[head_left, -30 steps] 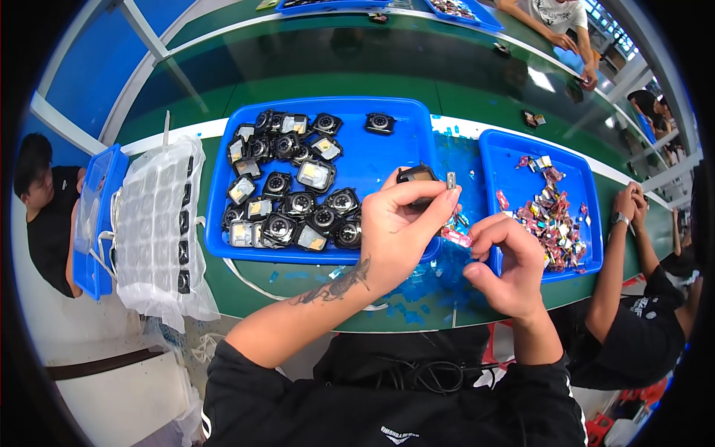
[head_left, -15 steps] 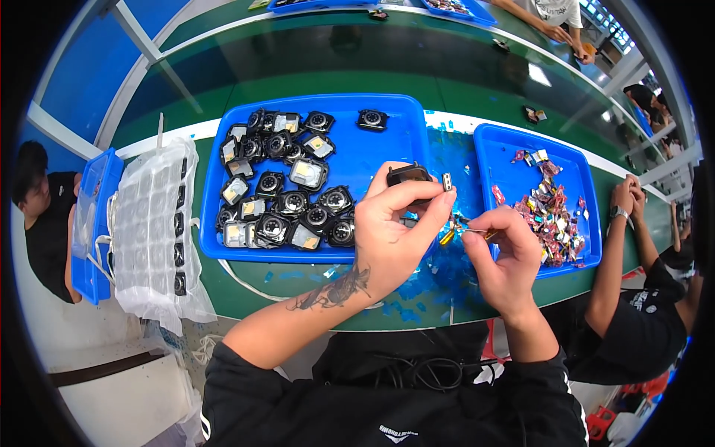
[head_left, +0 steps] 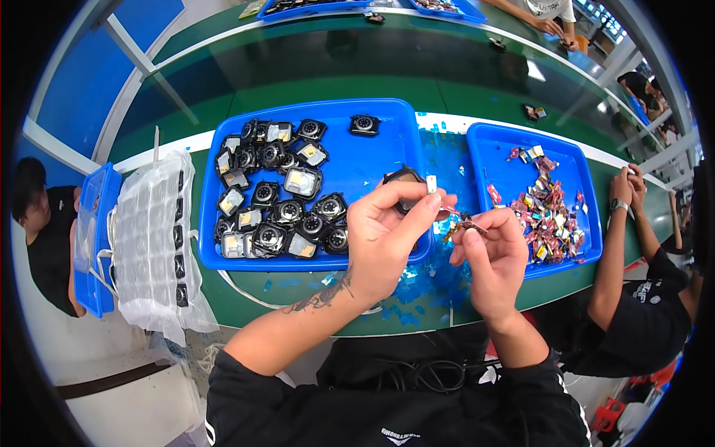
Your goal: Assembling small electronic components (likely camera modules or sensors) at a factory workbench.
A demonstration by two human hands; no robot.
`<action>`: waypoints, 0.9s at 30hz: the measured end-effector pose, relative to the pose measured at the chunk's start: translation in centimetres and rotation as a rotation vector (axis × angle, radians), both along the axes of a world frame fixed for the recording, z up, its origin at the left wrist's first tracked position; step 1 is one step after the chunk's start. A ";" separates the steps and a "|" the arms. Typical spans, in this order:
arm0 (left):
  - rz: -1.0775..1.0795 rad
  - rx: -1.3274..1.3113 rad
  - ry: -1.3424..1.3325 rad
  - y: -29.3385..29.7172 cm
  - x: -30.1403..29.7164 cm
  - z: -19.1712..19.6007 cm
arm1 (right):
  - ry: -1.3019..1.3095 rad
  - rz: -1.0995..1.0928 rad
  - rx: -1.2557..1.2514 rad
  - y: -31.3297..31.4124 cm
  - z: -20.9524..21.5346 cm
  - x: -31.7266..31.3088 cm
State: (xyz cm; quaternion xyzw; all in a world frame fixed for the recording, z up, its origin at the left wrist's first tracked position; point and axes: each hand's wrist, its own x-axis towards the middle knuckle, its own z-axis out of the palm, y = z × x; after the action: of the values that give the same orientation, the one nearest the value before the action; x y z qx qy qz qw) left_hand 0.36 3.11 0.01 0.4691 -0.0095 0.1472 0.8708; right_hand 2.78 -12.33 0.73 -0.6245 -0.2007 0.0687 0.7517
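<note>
My left hand [head_left: 383, 235] is closed around a black watch case [head_left: 404, 177], above the right edge of the large blue tray. A small silver-white piece [head_left: 431, 184] stands up at its thumb and fingertip. From there a thin reddish strip [head_left: 448, 211] runs toward my right hand [head_left: 493, 249]. That hand is closed in a pinch on a small dark and reddish part [head_left: 468, 226]; its exact kind is too small to tell. Similar black watch cases [head_left: 288, 210], some showing round lenses and some open insides, lie in the large blue tray [head_left: 357, 258].
A smaller blue tray [head_left: 484, 160] at right holds a heap of small reddish strips [head_left: 547, 216]. Blue film scraps [head_left: 406, 294] litter the green table [head_left: 257, 298]. At left stands a clear plastic compartment tray [head_left: 149, 238]. Co-workers' hands [head_left: 629, 186] are at far right.
The reddish strip now shows between my two hands. My right hand has shifted slightly left, its fingers curled closer together. The silver-white piece has moved left with my left hand.
</note>
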 end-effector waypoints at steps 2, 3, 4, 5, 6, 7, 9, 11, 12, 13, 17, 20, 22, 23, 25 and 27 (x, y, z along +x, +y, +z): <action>-0.010 -0.093 -0.056 -0.3 0.2 0.3 | -0.020 -0.012 -0.010 0.0 -0.1 -0.1; -0.011 -0.093 -0.055 -0.4 0.2 0.3 | -0.040 -0.022 -0.021 0.0 -0.2 -0.1; -0.015 -0.070 -0.062 -0.5 0.1 0.4 | -0.039 -0.023 -0.021 0.0 -0.2 -0.1; -0.018 -0.048 -0.069 -0.5 0.1 0.4 | -0.039 -0.025 -0.010 0.0 -0.3 -0.1; -0.018 -0.048 -0.068 -0.5 0.1 0.4 | -0.038 -0.027 0.000 -0.1 -0.3 -0.1; -0.022 -0.087 -0.045 -0.4 0.1 0.4 | -0.037 -0.026 -0.001 0.0 -0.3 -0.1; -0.026 -0.127 -0.020 -0.3 0.0 0.5 | -0.048 -0.026 -0.031 0.1 -0.2 -0.1; -0.067 -0.213 0.044 -0.1 0.0 0.7 | 0.033 0.001 0.011 -0.1 -0.2 -0.1; -0.064 -0.212 0.047 -0.1 0.0 0.6 | 0.112 0.028 0.054 -0.2 -0.2 -0.2; -0.070 -0.208 0.043 0.0 0.0 0.3 | 0.116 0.030 0.056 -0.1 -0.3 -0.2; -0.090 -0.243 0.079 -0.1 0.2 0.4 | 0.501 0.090 0.332 0.2 -0.1 -0.2; -0.064 -0.239 0.090 -0.3 0.2 0.4 | 0.402 0.043 0.295 0.1 -1.1 -0.5; -0.041 -0.189 0.107 -0.5 0.2 0.6 | 0.230 -0.009 0.206 0.0 -1.3 -0.4; -0.010 -0.138 0.126 -0.5 0.0 0.6 | 0.231 -0.027 0.238 0.1 -1.2 -0.3; 0.003 -0.127 0.125 -0.6 0.0 0.5 | 0.256 -0.032 0.250 0.1 -1.0 -0.2; 0.020 -0.119 0.126 -0.6 0.0 0.4 | 0.244 0.023 0.247 -0.2 -1.3 0.0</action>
State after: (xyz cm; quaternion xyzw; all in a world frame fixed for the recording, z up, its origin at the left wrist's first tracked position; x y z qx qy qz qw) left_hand 0.38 2.54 0.40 0.4247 0.0586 0.1266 0.8945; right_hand 2.74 -12.48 -0.60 -0.5120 -0.1222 0.1273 0.8407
